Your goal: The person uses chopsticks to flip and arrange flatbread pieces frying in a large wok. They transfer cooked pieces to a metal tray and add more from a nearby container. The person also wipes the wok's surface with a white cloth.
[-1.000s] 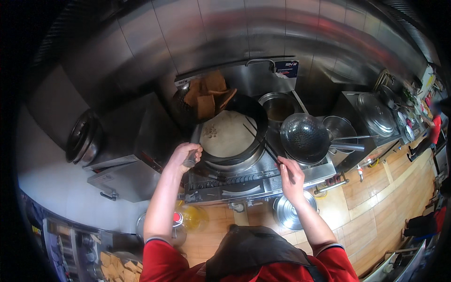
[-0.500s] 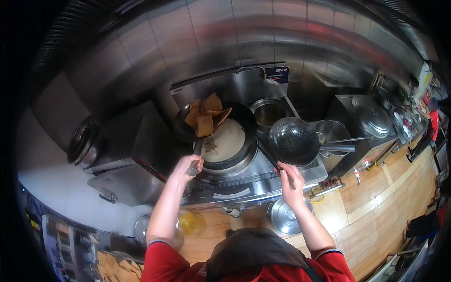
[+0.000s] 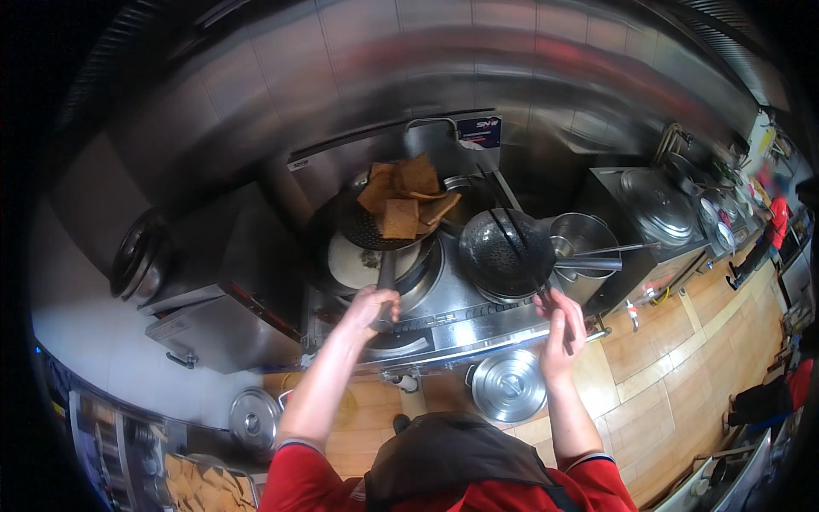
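Observation:
My left hand (image 3: 373, 309) is closed around the handle of a dark perforated skimmer (image 3: 365, 229). Several flat brown fried slabs (image 3: 399, 218) are heaped in its bowl, raised above the stove. Partly beneath it, a wok (image 3: 351, 264) holds pale foam with a dark patch of bits. Long dark chopsticks (image 3: 515, 237) are gripped in my right hand (image 3: 563, 322), pointing up and away from me. They cross over a second perforated skimmer (image 3: 483, 249), whose handle reaches right across a deep steel pot.
The deep pot (image 3: 607, 232) stands right of the stove. A round metal lid (image 3: 509, 386) lies below the stove's front edge. At lower left is a tray of brown slabs (image 3: 213, 488). Stacked bowls (image 3: 141, 264) sit left; another person (image 3: 772, 230) is far right.
My left hand has carried the loaded skimmer to the right, partly off the wok. My right hand has moved right, and the chopsticks now lie across the view of the second skimmer.

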The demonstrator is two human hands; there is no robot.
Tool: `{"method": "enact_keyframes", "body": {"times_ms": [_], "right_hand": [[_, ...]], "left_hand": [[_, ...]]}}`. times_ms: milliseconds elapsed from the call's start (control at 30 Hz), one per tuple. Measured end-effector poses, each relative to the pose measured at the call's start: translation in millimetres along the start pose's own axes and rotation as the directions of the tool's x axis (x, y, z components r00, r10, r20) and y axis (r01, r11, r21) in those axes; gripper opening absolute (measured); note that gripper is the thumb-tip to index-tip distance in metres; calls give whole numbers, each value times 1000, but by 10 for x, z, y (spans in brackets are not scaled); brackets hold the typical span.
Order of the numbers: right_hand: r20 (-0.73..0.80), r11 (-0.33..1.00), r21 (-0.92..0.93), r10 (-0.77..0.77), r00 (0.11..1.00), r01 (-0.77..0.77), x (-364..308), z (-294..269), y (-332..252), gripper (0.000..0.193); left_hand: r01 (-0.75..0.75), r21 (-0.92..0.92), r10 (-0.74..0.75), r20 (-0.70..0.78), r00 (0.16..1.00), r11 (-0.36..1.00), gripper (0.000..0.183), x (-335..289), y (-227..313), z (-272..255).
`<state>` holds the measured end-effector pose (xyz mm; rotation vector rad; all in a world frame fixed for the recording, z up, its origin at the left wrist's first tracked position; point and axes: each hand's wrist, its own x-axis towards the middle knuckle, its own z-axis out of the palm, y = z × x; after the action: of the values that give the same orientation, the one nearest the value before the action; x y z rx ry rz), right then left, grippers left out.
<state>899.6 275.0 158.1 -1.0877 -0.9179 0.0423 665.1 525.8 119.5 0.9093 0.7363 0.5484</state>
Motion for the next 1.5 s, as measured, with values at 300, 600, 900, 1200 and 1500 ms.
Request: {"method": "enact_keyframes", "body": {"times_ms": [300,600,900,1200,1500], "right_hand": [[-173,973,27,231,958,-229,-260,-788,5,32],[-222,729,355,674,705,-585,-580,-1077,1008,46],[-188,611,544,757,626,-575,-645,-927,1932,36],[-189,550,553,814,549,-626,-876,-861,2083,43],[-172,592,520,778,604,-615,-836,-1069,2102,50]], "left_hand": [[124,76,-133,134,982,989,10,343,-1141,1174],[289,15,-288,140,947,957,15,650,-2018,1613],[395,40,-396,146,907,918,38,495,-1854,1589],[422,24,-407,-223,886,906,50,-665,-2573,-17],[277,-276,-387,-538,749,920,39,-3111,-3412,-1032]]}}
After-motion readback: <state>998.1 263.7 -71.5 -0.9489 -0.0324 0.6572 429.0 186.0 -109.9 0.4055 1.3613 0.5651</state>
